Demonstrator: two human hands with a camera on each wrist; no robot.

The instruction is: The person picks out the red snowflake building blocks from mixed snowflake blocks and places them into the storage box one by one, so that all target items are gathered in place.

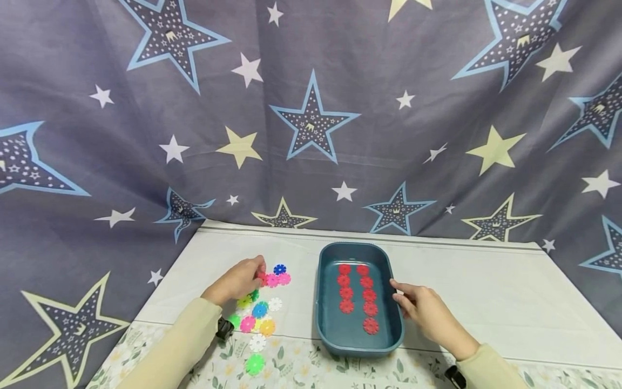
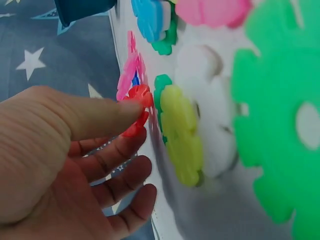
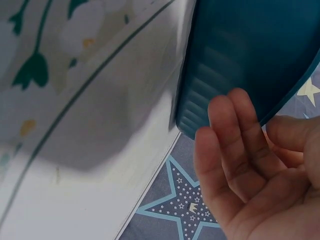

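Note:
My left hand [image 1: 239,278] pinches a red flower-shaped plastic disc [image 2: 138,107] between thumb and forefinger, its other fingers loosely bent. Close beside the fingertips lie pink flower discs [image 1: 278,279] and a dark blue disc [image 1: 279,269]. A yellow disc [image 2: 181,135] and a white disc [image 2: 207,110] are near that hand in the left wrist view. My right hand [image 1: 427,313] holds the right rim of a blue-green rectangular tub [image 1: 359,346], fingers against its outer wall. Inside the tub, red flower discs [image 1: 371,326] lie in two columns, the right one longer.
More flower discs spread toward the near edge, among them an orange disc [image 1: 267,327], a white disc [image 1: 257,342] and a green disc [image 1: 255,364]. A white cloth with a floral near part covers the table [image 1: 486,292]. Behind it hangs a grey star-patterned curtain [image 1: 389,140].

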